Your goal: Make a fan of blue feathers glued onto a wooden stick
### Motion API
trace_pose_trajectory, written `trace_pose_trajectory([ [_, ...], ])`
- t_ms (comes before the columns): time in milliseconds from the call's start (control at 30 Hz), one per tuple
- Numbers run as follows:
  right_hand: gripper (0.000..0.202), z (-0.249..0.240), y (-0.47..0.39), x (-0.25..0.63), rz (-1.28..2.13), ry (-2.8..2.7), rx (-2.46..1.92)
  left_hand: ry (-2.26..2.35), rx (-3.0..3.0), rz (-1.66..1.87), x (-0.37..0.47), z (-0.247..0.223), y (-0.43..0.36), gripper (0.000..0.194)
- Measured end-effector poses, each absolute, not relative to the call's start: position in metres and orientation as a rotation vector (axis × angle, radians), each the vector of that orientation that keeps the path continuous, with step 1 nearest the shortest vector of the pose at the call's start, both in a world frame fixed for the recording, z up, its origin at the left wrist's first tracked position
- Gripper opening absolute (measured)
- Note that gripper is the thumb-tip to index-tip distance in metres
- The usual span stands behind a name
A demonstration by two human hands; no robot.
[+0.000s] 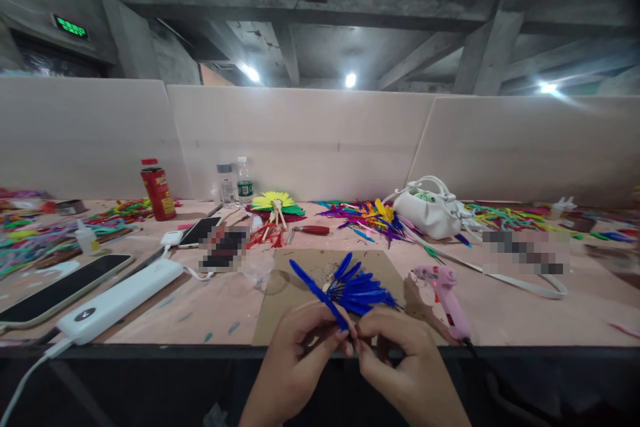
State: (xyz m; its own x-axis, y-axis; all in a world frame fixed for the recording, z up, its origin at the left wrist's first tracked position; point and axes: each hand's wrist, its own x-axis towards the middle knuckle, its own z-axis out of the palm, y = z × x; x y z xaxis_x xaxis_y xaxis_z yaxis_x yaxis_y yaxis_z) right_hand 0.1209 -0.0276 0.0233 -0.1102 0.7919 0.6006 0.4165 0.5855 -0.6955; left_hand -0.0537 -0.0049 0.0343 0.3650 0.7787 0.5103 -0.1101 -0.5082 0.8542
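Blue feather (320, 293), seemingly between both hands' fingers (345, 337)

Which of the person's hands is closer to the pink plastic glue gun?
Right. The right hand is just left of the pink plastic glue gun, while the left hand sits farther left, beyond the right one.

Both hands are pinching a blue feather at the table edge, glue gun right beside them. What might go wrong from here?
The pink glue gun stands close by the right hand; its nozzle might burn a knuckle or get knocked over. The blue feather, pinched by both the right and the left hand at the table edge, could drop off it. A stray sleeve might scatter the blue feather pile.
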Motion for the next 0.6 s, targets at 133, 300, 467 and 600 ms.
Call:
trace_pose_trajectory([
  [133,0.021,0.022,-0.024,0.119,0.466,-1.661,-0.986,0.591,1.79,1.314,-0.056,0.034,-0.003,0.016],
  [300,0.017,0.022,-0.024,0.114,0.722,-1.533,-0.908,0.473,1.768,1.366,-0.055,0.029,-0.001,0.016],
  [467,0.027,0.018,-0.026,0.109,0.949,-1.213,-0.935,0.435,1.662,1.603,-0.042,0.023,-0.006,0.014],
  [600,0.034,0.014,-0.015,0.121,0.833,-1.056,-0.993,0.376,1.374,1.952,-0.046,0.022,-0.013,0.005],
])
